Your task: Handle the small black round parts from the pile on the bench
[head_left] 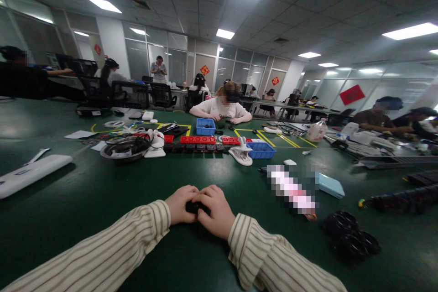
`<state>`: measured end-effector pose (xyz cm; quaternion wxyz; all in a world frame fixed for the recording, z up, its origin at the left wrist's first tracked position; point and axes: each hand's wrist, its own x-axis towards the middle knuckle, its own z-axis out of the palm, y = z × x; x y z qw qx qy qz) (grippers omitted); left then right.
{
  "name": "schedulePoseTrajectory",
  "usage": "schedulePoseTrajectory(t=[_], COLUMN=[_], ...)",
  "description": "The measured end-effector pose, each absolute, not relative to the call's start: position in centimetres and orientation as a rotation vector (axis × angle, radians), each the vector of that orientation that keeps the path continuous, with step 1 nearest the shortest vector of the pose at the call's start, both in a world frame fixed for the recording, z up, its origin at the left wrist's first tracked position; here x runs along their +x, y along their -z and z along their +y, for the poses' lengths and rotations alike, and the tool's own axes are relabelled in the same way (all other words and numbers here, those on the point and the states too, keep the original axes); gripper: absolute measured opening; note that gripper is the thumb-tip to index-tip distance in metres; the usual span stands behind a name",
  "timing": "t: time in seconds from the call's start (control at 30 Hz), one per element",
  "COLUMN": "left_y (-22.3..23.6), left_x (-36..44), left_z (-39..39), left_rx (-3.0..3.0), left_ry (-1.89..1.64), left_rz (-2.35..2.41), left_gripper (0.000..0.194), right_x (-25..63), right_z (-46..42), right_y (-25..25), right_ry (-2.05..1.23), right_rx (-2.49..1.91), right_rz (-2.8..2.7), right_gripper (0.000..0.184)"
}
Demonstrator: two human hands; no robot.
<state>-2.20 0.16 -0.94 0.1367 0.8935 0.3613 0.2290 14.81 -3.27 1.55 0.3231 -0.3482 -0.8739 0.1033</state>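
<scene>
Just above the green tabletop or resting on it, a small rounded black object [191,207] sits between my two hands. My left hand [179,204] is closed around its left side. From the right, my right hand [217,212] curls its fingers over the top of the same object. The hands touch each other at the fingertips. Much of the object is covered, so I cannot tell its kind. Both forearms wear striped sleeves.
Ahead lie a metal bowl [121,157] of cables, a row of red sockets [198,139], a white clip-like stand [242,153] and blue bins [260,150]. Black round parts [351,235] and a light-blue box [330,185] are at right, a white device [36,174] at left. A person sits opposite.
</scene>
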Motion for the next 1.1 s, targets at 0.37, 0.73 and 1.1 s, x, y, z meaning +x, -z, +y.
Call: schedulePoseTrajectory(t=[0.37, 0.73, 1.1], left_y=[1.4, 0.1, 0.8], left_x=[-2.5, -1.8, -2.2], left_z=[0.4, -0.6, 0.2], left_rx=[2.595, 2.657, 2.632], left_ry=[-0.665, -0.655, -0.662], left_rz=[1.004, 1.150, 1.024], left_gripper=[0.049, 0.033, 0.028], right_x=[14.9, 14.7, 14.7], right_z=[-3.8, -3.2, -3.6], right_y=[-2.2, -1.1, -1.7], right_ry=[-0.253, -0.194, -0.212], right_rx=[-0.689, -1.130, -0.737], right_rz=[-2.280, -2.149, -2.303], right_gripper=[0.036, 0.026, 0.025])
